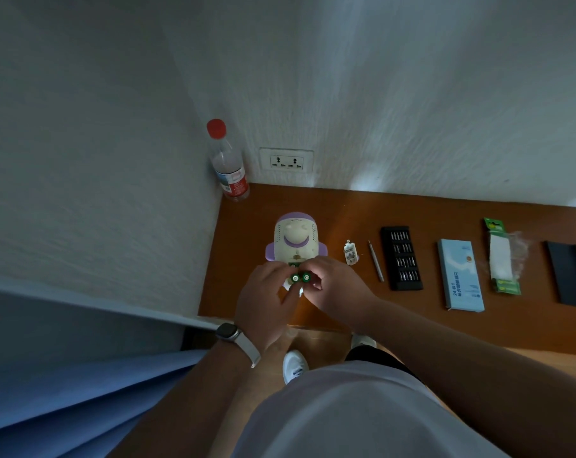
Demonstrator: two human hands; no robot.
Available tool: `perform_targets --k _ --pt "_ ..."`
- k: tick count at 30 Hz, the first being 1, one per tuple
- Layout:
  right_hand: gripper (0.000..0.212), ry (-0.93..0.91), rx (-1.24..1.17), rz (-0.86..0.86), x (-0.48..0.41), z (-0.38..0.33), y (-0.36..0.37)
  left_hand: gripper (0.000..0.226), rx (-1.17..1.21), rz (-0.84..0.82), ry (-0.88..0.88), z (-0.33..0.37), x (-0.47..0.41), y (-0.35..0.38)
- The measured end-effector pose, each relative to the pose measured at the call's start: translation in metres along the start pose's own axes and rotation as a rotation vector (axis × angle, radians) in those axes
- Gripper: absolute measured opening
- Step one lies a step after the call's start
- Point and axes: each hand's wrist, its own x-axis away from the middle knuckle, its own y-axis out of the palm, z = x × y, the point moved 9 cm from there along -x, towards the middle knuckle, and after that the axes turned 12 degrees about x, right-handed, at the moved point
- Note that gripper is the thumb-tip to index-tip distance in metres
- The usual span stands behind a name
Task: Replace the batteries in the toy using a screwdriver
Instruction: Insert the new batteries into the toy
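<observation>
A cream and purple toy [296, 238] lies on its front on the brown table [412, 319], its battery bay facing up near my hands. Two green batteries [300, 277] are pinched end-on between my left hand [266, 297] and my right hand [333, 285], just above the toy's lower end. The small white battery cover [351, 253] rests to the toy's right. A thin grey screwdriver [376, 261] lies beside the cover, untouched.
A black tray of screwdriver bits [401, 258], a light blue box [460, 274], an opened green battery pack [501, 257] and a black lid [569, 274] line the table's right side. A red-capped bottle [229, 163] stands in the corner by a wall socket [286, 161].
</observation>
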Motion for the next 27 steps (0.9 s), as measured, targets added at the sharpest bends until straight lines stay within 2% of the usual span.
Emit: perform_targets --k 7,17,21,24,27 --pt "0.015 0.031 -0.015 -0.01 -0.002 0.005 0.002 0.026 -0.026 0.021 0.03 -0.001 -0.003 0.0" --pt "0.013 0.101 -0.042 -0.025 0.002 0.019 0.002 0.034 0.094 0.016 -0.106 -0.021 -0.006 0.003" --pt "0.01 0.177 -0.081 -0.032 0.004 0.031 0.003 0.045 0.083 0.049 -0.129 -0.03 -0.013 -0.002" --pt "0.019 0.265 -0.155 -0.025 0.003 0.041 0.004 0.06 0.148 0.078 -0.254 -0.046 -0.024 -0.006" --pt "0.029 0.34 -0.22 -0.011 0.002 0.05 0.006 0.077 0.356 0.008 -0.468 -0.066 -0.031 0.006"
